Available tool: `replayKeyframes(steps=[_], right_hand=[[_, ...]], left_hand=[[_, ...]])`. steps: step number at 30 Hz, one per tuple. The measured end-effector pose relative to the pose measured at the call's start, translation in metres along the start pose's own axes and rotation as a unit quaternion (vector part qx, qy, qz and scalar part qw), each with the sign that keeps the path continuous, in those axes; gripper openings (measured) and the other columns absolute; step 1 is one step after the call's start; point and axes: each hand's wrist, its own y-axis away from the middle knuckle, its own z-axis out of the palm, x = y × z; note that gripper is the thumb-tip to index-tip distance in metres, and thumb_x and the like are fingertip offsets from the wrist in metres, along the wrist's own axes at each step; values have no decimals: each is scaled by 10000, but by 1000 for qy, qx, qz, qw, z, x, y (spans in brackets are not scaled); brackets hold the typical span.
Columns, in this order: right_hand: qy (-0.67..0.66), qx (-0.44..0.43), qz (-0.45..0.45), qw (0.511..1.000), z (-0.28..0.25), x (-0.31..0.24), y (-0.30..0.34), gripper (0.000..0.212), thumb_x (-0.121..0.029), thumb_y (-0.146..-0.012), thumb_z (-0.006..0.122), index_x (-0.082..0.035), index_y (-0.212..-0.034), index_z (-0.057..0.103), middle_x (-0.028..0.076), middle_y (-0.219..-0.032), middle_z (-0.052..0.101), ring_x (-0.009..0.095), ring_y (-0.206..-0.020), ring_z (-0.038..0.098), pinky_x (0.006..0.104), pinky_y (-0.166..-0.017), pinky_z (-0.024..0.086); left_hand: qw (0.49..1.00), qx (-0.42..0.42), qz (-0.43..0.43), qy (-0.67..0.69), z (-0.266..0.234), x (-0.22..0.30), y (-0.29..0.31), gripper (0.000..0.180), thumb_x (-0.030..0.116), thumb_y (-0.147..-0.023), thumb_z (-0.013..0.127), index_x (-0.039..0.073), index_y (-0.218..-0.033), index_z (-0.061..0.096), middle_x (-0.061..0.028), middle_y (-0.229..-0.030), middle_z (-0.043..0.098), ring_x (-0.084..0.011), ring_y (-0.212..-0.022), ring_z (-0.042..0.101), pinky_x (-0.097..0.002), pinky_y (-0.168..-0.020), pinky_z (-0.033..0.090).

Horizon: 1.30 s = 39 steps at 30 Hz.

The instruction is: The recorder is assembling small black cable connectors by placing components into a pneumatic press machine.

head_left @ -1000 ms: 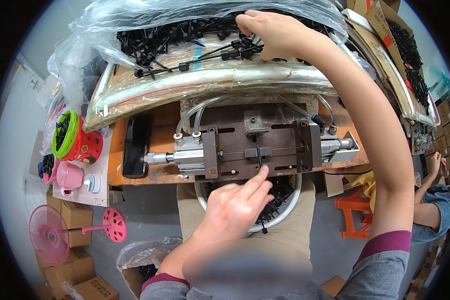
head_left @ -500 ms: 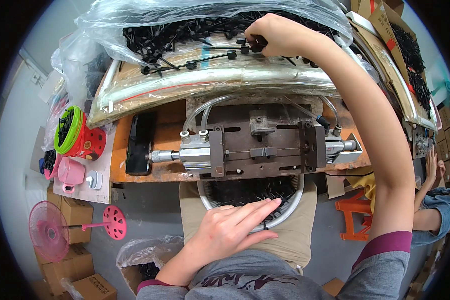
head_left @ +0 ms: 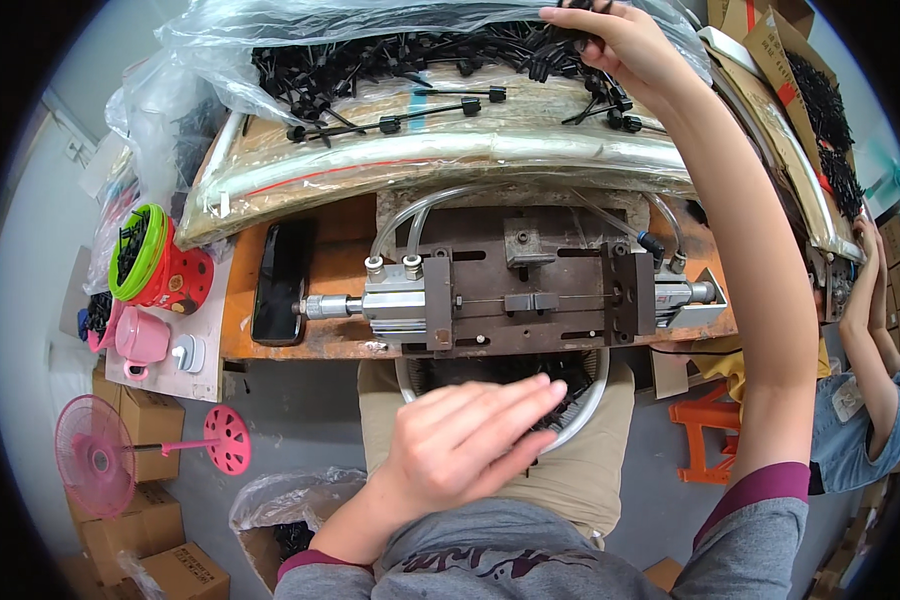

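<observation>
My right hand [head_left: 625, 45] is raised over the far right part of the pile of black plastic stemmed parts [head_left: 360, 65]. Its fingers curl round a bunch of these parts [head_left: 555, 58]. Closer to me, my left hand [head_left: 460, 435] hovers above a round white-rimmed basket [head_left: 592, 405] on my lap, fingers stretched out and nothing visible in them. More black pieces [head_left: 570, 375] lie inside this basket, partly hidden by the hand. Between both hands stands a brown metal fixture [head_left: 530, 325] with a silver cylinder [head_left: 398, 305] at its left and another at its right.
A phone [head_left: 281, 285] lies left of the fixture. Beside it are a red bucket [head_left: 185, 275] with a green rim and a pink mug [head_left: 142, 335]. A pink fan [head_left: 95, 455] stands on the left floor. An orange stool [head_left: 705, 440] and a co-worker [head_left: 860, 420] are at right.
My right hand has moved up and to the right, now with a bunch of black parts in its fingers. My left hand has risen slightly. The co-worker's arms have shifted.
</observation>
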Motion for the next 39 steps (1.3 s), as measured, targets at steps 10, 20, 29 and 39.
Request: replayKeyframes(steps=[10,20,29,39], right_hand=[[-189,-2,8,982,41,7,125,146,-158,-860,771,-80,-911,658,-63,-787,612,-16,-533,465,132,-483,352],[-246,17,129,960,33,38,198,195,-168,-906,720,-35,-1033,656,13,-851,671,-3,-546,502,141,-475,385],[-188,113,96,971,20,46,232,154,-172,-942,664,-34,-998,623,54,-876,689,-2,-529,489,143,-454,353],[-157,77,137,975,19,43,254,173,-185,-935,663,-23,-972,612,77,-848,691,11,-516,514,142,-406,340]], left_hand=[[976,178,20,-120,-4,-23,-48,475,-21,-708,826,5,-1162,689,-165,-1169,664,-241,-993,663,-310,-775,566],[995,98,-29,-4,5,-5,-31,402,5,-615,872,37,-995,743,-85,-979,700,-209,-836,674,-302,-702,549],[987,-22,-68,-140,39,-20,1,267,79,-703,811,17,-941,709,-144,-1215,679,-188,-761,689,-280,-680,547],[972,-65,-53,-217,44,-27,-10,276,116,-678,806,47,-927,709,-109,-1186,699,-163,-646,652,-266,-584,496]])
